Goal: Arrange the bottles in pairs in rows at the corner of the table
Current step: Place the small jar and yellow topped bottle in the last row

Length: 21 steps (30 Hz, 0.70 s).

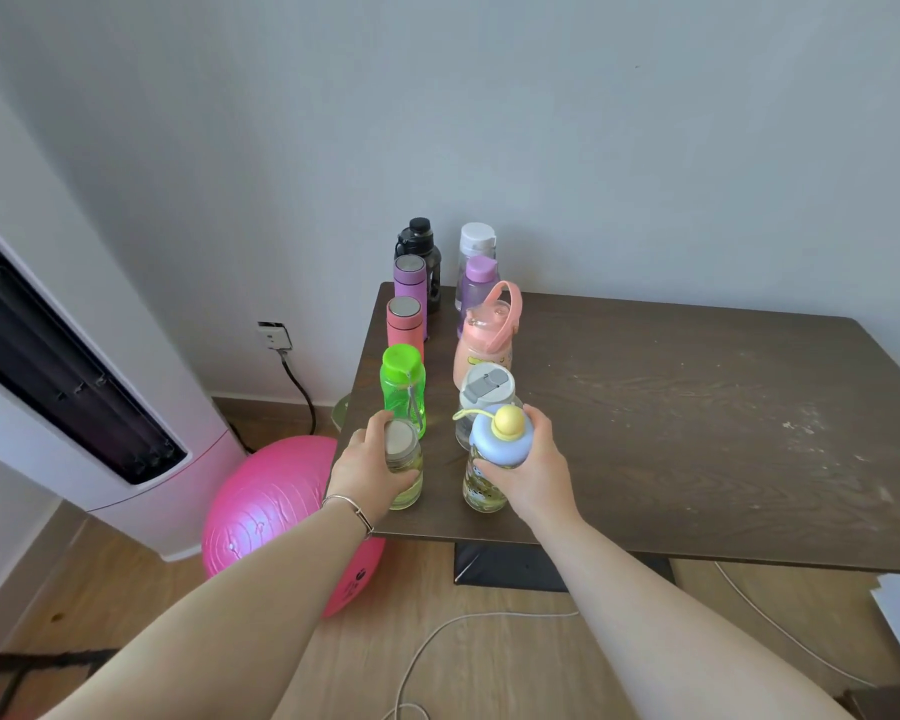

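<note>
Two rows of bottles run along the left edge of the dark wooden table [671,433]. The left row holds a black bottle [420,246], a purple flask [410,280], a coral flask [404,324], a green bottle [404,384] and a clear glass bottle with a pale lid [405,472]. My left hand [367,472] grips that glass bottle. The right row holds a white-capped clear bottle [476,246], a purple-capped bottle [480,283], a pink jug with a handle [484,340], a grey-lidded tumbler [485,389] and a blue-lidded bottle [500,444]. My right hand [536,475] grips the blue-lidded bottle.
A pink exercise ball [271,511] lies on the floor beside the table's left edge. A white tower appliance [74,381] stands at the left by the wall. A white cable [437,646] trails across the wooden floor. The wall rises right behind the table.
</note>
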Each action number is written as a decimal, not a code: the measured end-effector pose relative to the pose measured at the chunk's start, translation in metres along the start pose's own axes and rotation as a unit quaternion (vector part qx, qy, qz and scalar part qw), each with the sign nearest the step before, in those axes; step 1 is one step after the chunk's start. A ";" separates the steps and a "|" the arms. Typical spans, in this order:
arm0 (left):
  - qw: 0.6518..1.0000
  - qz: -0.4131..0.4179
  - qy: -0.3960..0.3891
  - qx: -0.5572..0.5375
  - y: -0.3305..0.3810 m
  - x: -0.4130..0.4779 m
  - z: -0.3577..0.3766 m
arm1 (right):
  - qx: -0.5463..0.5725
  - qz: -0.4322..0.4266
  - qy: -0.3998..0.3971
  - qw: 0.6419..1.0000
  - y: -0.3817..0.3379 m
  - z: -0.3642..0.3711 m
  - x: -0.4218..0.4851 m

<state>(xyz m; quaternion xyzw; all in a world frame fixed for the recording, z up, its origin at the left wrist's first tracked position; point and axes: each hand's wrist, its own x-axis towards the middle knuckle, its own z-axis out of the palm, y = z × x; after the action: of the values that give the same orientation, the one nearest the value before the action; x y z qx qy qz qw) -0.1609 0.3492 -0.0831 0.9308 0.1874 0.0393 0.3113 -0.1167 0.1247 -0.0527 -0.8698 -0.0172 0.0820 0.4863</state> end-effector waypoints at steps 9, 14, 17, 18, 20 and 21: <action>1.000 -0.002 -0.013 -0.016 -0.013 0.008 0.001 | 0.002 -0.012 -0.009 1.000 0.002 0.022 0.002; 1.000 -0.003 -0.019 -0.022 -0.018 0.008 0.004 | -0.004 -0.015 -0.009 1.000 0.004 0.026 0.005; 1.000 0.000 -0.018 -0.025 -0.018 0.007 0.005 | -0.009 -0.019 -0.009 1.000 0.006 0.025 0.006; 0.999 0.002 -0.020 -0.025 -0.018 0.007 0.006 | -0.012 -0.019 -0.010 1.000 0.007 0.025 0.007; 0.999 0.006 -0.024 -0.022 -0.017 0.007 0.007 | -0.020 -0.021 -0.014 0.999 0.009 0.025 0.007; 0.999 0.006 -0.029 -0.020 -0.015 0.007 0.007 | -0.025 -0.022 -0.018 0.999 0.010 0.024 0.008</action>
<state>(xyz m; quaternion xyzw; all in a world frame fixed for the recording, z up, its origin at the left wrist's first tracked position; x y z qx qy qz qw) -0.1578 0.3591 -0.0984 0.9264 0.1717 0.0184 0.3346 -0.1133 0.1405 -0.0747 -0.8793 -0.0471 0.0861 0.4660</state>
